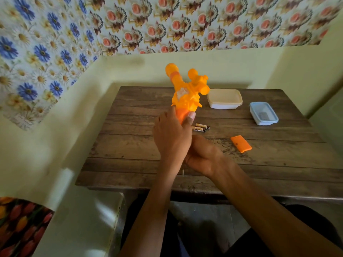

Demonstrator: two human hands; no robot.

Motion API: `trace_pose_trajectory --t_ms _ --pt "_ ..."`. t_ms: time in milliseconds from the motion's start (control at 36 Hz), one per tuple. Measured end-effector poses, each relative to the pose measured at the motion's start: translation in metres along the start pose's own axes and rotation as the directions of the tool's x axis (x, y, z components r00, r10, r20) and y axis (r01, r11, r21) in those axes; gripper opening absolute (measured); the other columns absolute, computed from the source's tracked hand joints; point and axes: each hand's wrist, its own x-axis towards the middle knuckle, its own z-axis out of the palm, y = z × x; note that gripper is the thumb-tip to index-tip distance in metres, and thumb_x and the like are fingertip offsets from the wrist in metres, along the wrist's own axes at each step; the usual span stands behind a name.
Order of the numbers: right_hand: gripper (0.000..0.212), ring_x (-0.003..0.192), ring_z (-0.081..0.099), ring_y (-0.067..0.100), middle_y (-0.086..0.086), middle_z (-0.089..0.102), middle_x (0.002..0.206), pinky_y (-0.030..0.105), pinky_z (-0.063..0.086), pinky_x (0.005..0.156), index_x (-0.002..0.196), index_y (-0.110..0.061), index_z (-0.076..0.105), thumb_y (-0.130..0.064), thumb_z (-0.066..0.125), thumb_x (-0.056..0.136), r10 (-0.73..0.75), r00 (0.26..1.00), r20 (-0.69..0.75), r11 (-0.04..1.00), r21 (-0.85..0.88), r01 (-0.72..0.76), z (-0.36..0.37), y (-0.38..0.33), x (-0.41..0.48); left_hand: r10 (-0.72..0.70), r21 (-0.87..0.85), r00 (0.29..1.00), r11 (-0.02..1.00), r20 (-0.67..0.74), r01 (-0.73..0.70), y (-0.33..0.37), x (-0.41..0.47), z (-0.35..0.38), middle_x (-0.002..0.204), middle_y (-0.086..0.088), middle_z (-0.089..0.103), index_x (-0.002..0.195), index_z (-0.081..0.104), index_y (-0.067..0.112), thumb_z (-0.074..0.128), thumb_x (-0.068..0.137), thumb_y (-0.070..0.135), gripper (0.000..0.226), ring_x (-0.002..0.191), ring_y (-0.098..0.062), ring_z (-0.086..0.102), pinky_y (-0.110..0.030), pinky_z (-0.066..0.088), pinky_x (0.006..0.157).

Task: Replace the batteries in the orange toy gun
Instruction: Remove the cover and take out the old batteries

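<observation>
My left hand (171,134) grips the orange toy gun (185,93) by its handle and holds it upright above the wooden table (130,149), barrel pointing up and away. My right hand (203,156) sits just below and right of the left wrist, fingers curled; a thin metal shaft (183,172) like a screwdriver's pokes out beneath it. Two dark batteries (201,127) lie side by side on the table right of my left thumb. The orange battery cover (241,144) lies loose further right.
A cream lidded plastic box (224,99) stands at the back of the table, and an open blue box (263,113) to its right. Walls close in the table on the left, back and right.
</observation>
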Motion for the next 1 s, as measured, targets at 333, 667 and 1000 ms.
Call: trace_pose_trajectory --t_ms 333,667,1000 --pt "0.012 0.060 0.058 0.006 0.007 0.070 0.084 0.014 0.036 0.042 0.093 -0.007 0.068 -0.002 0.057 0.091 -0.202 0.954 -0.221 0.924 -0.367 0.111 -0.017 -0.013 -0.018 -0.065 -0.584 0.996 0.806 0.066 0.091 -0.011 -0.003 -0.014 0.086 -0.002 0.065 0.090 0.061 0.028 0.052 0.097 0.045 0.021 0.069 -0.002 0.057 -0.022 0.043 0.063" --pt "0.006 0.073 0.070 0.012 0.001 0.072 0.074 0.038 0.059 0.075 0.081 -0.021 0.074 -0.022 0.077 0.076 -0.691 0.670 -0.273 0.308 -0.949 -0.070 -0.076 -0.043 0.019 -0.238 -0.934 0.940 0.202 0.246 0.295 -0.032 -0.022 0.002 0.128 -0.006 0.063 0.141 0.046 0.020 0.043 0.093 0.049 0.056 0.105 -0.007 0.065 -0.020 0.051 0.079" --pt "0.022 0.088 0.064 0.029 0.008 0.071 0.093 0.030 0.043 0.065 0.103 -0.025 0.069 -0.031 0.071 0.082 -0.752 0.653 0.093 -0.308 -0.924 -0.224 -0.064 -0.034 0.040 -0.278 -0.934 0.891 -0.122 0.358 0.337 -0.065 -0.031 0.012 0.101 -0.005 0.070 0.141 0.045 0.012 0.041 0.096 0.044 0.055 0.098 -0.016 0.062 -0.029 0.057 0.074"
